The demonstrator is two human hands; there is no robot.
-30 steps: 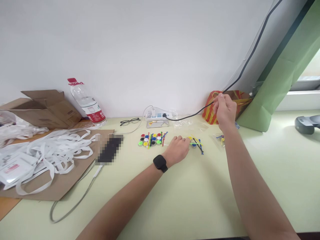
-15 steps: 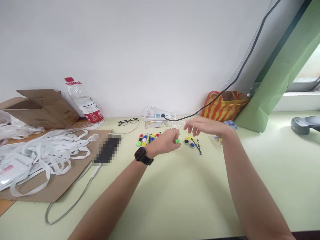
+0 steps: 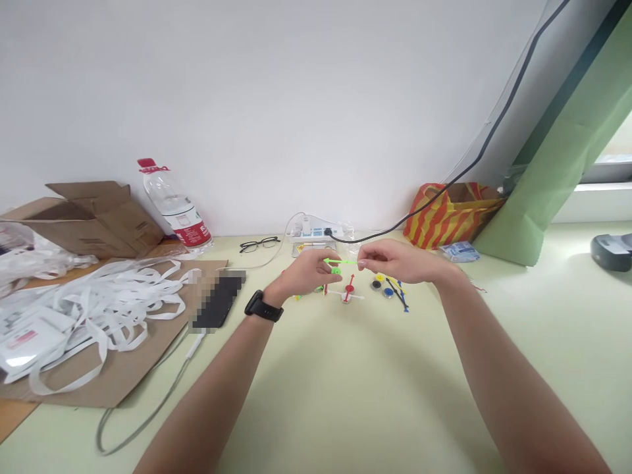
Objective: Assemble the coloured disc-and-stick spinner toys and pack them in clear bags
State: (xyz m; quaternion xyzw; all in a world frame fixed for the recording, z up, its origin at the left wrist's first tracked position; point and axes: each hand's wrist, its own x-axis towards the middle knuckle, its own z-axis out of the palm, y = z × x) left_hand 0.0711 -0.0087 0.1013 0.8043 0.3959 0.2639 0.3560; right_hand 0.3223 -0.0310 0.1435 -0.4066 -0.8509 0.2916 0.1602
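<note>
My left hand [image 3: 309,271], with a black watch [image 3: 264,306] on its wrist, is closed on a small bright green disc [image 3: 336,271] at its fingertips. Between the thumb and fingers of my right hand [image 3: 388,259] is the end of a thin green arrow-shaped stick [image 3: 342,262], which points left across the gap between the hands. Below them on the table lie a red disc [image 3: 349,289] and red and white arrow sticks. To the right are a black disc [image 3: 376,285], a blue disc [image 3: 388,293] and dark arrow sticks [image 3: 399,297]. My left hand hides most pieces behind it.
A power strip [image 3: 316,230] and glasses [image 3: 259,244] are near the wall. On the left are a phone [image 3: 220,301], white straps [image 3: 103,303], a bottle [image 3: 175,210] and a cardboard box [image 3: 93,220]. A striped bag [image 3: 449,214] stands back right.
My right hand has closed on the green arrow stick. My left hand has shifted left with the green disc, and a red disc with red and white arrow sticks now shows below the hands.
</note>
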